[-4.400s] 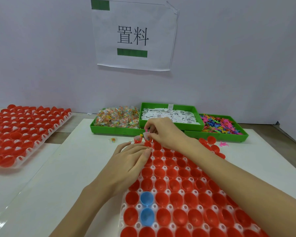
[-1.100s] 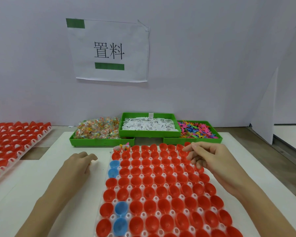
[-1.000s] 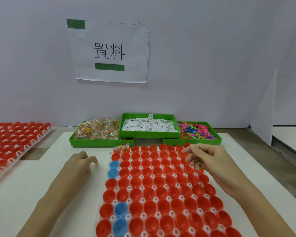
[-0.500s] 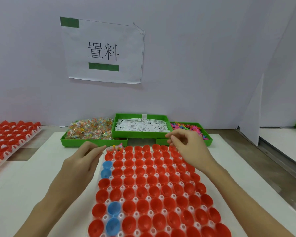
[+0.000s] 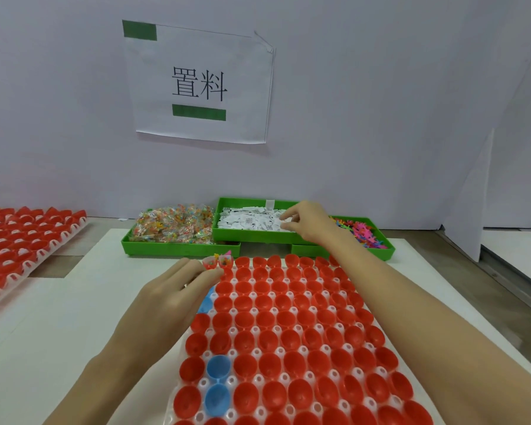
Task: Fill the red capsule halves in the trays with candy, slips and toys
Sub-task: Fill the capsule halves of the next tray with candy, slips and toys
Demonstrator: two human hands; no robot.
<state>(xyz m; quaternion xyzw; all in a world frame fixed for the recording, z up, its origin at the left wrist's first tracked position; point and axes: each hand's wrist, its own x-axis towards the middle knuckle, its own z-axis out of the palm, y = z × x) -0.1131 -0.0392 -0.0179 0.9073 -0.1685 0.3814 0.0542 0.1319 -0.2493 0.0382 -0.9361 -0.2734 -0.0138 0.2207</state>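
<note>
A white tray (image 5: 201, 383) of red capsule halves (image 5: 288, 335) lies in front of me, with a few blue halves (image 5: 217, 368) on its left side. Two halves (image 5: 217, 262) at the far-left corner hold candy and a toy. My left hand (image 5: 169, 299) rests flat on that corner, fingers straight, fingertips just short of the filled halves. My right hand (image 5: 310, 223) reaches over the middle green bin of white paper slips (image 5: 249, 220), thumb and forefinger pinching at a slip on the pile's right side.
A green bin of wrapped candy (image 5: 172, 228) stands left of the slip bin, a green bin of coloured plastic toys (image 5: 365, 236) to its right. A second tray of red halves (image 5: 19, 240) lies at far left. White wall with a paper sign (image 5: 200, 84) behind.
My right hand has moved from the tray's far edge up into the slip bin. My left hand has slid right onto the tray's far-left corner.
</note>
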